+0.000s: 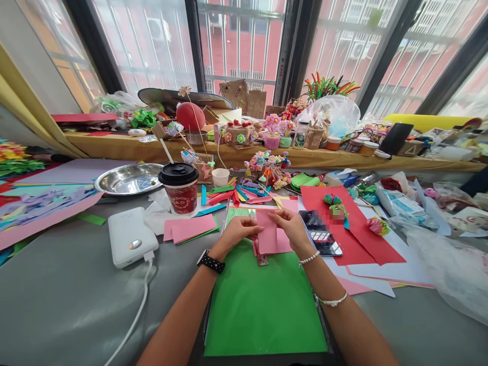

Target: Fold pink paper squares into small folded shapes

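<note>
A small pink paper piece (267, 235) is held up between my two hands, over a large green sheet (267, 305). My left hand (244, 230) pinches its left edge, and my right hand (286, 223) grips its upper right corner. Beneath it lies more pink paper (284, 243) on the green sheet. A small reddish patterned object (262, 259) pokes out just under the held piece; its kind is unclear. To the left, pink paper rectangles (196, 227) rest on green ones. A phone (322, 234) lies right of my right hand.
A lidded paper cup (182, 190) with a straw stands left of my hands, near a metal plate (127, 179). A white power bank (129, 239) trails a cable. Red paper (369, 244) lies at right by a plastic bag (450, 259). Paper strips and crafts line the back.
</note>
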Motion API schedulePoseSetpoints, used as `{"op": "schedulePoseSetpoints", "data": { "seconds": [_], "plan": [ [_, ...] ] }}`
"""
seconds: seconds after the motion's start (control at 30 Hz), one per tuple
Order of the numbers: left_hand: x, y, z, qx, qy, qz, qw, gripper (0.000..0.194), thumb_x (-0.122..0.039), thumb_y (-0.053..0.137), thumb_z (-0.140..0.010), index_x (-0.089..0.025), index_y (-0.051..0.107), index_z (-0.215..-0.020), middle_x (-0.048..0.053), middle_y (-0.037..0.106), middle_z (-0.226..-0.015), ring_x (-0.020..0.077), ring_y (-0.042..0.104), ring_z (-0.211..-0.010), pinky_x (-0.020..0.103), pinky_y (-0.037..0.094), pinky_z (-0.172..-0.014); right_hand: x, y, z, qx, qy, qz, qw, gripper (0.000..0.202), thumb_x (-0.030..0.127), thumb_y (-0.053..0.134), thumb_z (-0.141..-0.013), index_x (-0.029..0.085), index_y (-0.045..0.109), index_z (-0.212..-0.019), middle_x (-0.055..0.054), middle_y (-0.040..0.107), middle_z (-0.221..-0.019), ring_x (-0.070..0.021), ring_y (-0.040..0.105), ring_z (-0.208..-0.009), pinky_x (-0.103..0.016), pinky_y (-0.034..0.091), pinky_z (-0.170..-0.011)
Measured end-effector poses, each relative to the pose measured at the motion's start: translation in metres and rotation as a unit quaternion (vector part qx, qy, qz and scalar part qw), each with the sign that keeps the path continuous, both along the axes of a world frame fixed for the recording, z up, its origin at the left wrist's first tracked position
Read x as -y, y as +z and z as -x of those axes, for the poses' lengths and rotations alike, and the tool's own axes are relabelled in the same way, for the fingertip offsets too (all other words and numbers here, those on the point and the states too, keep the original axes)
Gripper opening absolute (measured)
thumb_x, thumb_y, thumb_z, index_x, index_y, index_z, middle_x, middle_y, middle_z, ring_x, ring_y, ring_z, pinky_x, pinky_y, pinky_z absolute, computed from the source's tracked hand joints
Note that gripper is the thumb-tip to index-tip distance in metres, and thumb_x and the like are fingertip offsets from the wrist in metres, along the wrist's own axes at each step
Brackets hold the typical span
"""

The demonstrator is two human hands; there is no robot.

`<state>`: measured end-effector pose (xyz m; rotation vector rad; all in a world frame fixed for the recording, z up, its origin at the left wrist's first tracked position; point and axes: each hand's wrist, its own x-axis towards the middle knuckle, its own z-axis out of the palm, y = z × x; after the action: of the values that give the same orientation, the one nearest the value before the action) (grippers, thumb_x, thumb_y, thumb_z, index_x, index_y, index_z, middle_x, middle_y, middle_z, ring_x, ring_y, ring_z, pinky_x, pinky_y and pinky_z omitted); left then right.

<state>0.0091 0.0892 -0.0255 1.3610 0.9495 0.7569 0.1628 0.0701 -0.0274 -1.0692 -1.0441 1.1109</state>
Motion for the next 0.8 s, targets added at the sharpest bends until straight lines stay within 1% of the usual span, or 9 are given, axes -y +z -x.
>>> {"op": "schedulePoseSetpoints", "data": {
  "seconds": [0.1, 0.23, 0.33, 0.57, 0.67, 0.73, 0.8],
  "plan": [
    [-0.0009, -0.0019, 0.0002, 0.001, -0.001, 0.006, 1.0, 0.027, -0.035, 0.069, -0.049, -0.012, 0.058, -0.058, -0.001, 0.058, -0.051, 0.009, 0.054, -0.047, 0.022, 0.047, -0.051, 0.0, 0.0001, -0.0006, -0.014, 0.004, 0.005, 1.0, 0.024, 0.035, 0.068, -0.05, 0.015, 0.057, -0.059, 0.002, 0.057, -0.058, -0.0101, 0.051, -0.055, -0.025, 0.042, -0.056],
    [-0.0011, -0.0033, 0.0005, 0.0, -0.011, 0.015, 1.0, 0.027, -0.034, 0.068, -0.05, -0.012, 0.057, -0.058, -0.001, 0.058, -0.052, 0.0087, 0.054, -0.048, 0.021, 0.047, -0.051, 0.0004, 0.0012, -0.0016, -0.01, 0.011, 0.004, 1.0, 0.023, 0.034, 0.067, -0.053, 0.015, 0.058, -0.062, 0.001, 0.058, -0.061, -0.0102, 0.051, -0.058, -0.025, 0.043, -0.058],
    [-0.0004, -0.002, 0.0005, 0.0, -0.01, 0.017, 1.0, 0.027, -0.034, 0.069, -0.049, -0.012, 0.056, -0.057, -0.001, 0.058, -0.052, 0.0087, 0.054, -0.047, 0.021, 0.046, -0.051, 0.0005, 0.0017, -0.0019, -0.001, -0.005, -0.012, 1.0, 0.023, 0.035, 0.066, -0.054, 0.015, 0.058, -0.061, 0.001, 0.057, -0.059, -0.0099, 0.05, -0.056, -0.024, 0.043, -0.056],
    [0.0015, 0.0021, 0.0004, 0.002, -0.015, 0.018, 1.0, 0.027, -0.033, 0.07, -0.047, -0.012, 0.057, -0.056, -0.001, 0.057, -0.05, 0.0085, 0.053, -0.046, 0.021, 0.046, -0.05, 0.0009, 0.0015, -0.0019, -0.012, -0.009, -0.021, 1.0, 0.025, 0.04, 0.06, -0.06, 0.016, 0.055, -0.058, 0.004, 0.052, -0.054, -0.0082, 0.048, -0.052, -0.023, 0.043, -0.054],
    [0.0008, 0.0017, 0.0008, 0.014, 0.016, 0.011, 1.0, 0.027, -0.034, 0.069, -0.048, -0.012, 0.057, -0.057, -0.001, 0.057, -0.05, 0.008, 0.052, -0.045, 0.021, 0.045, -0.049, 0.0009, 0.0007, -0.0019, 0.003, 0.0, -0.01, 1.0, 0.024, 0.04, 0.06, -0.06, 0.016, 0.058, -0.064, 0.003, 0.054, -0.06, -0.0089, 0.049, -0.055, -0.023, 0.043, -0.056],
    [-0.0001, 0.0015, 0.0012, 0.028, 0.057, 0.007, 0.998, 0.027, -0.034, 0.069, -0.049, -0.011, 0.056, -0.057, -0.001, 0.057, -0.051, 0.008, 0.053, -0.046, 0.021, 0.045, -0.05, 0.0008, -0.0004, -0.0012, 0.023, 0.035, 0.012, 0.999, 0.025, 0.039, 0.062, -0.058, 0.016, 0.059, -0.067, 0.002, 0.056, -0.062, -0.01, 0.051, -0.058, -0.024, 0.044, -0.056],
    [-0.001, 0.0014, 0.0016, 0.042, 0.093, 0.002, 0.995, 0.027, -0.034, 0.068, -0.05, -0.011, 0.056, -0.058, -0.001, 0.057, -0.052, 0.0081, 0.054, -0.047, 0.021, 0.046, -0.052, 0.0005, -0.0019, -0.0002, 0.045, 0.065, 0.028, 0.996, 0.025, 0.038, 0.064, -0.056, 0.015, 0.059, -0.065, 0.001, 0.056, -0.06, -0.0103, 0.05, -0.056, -0.024, 0.043, -0.054]
  ]
}}
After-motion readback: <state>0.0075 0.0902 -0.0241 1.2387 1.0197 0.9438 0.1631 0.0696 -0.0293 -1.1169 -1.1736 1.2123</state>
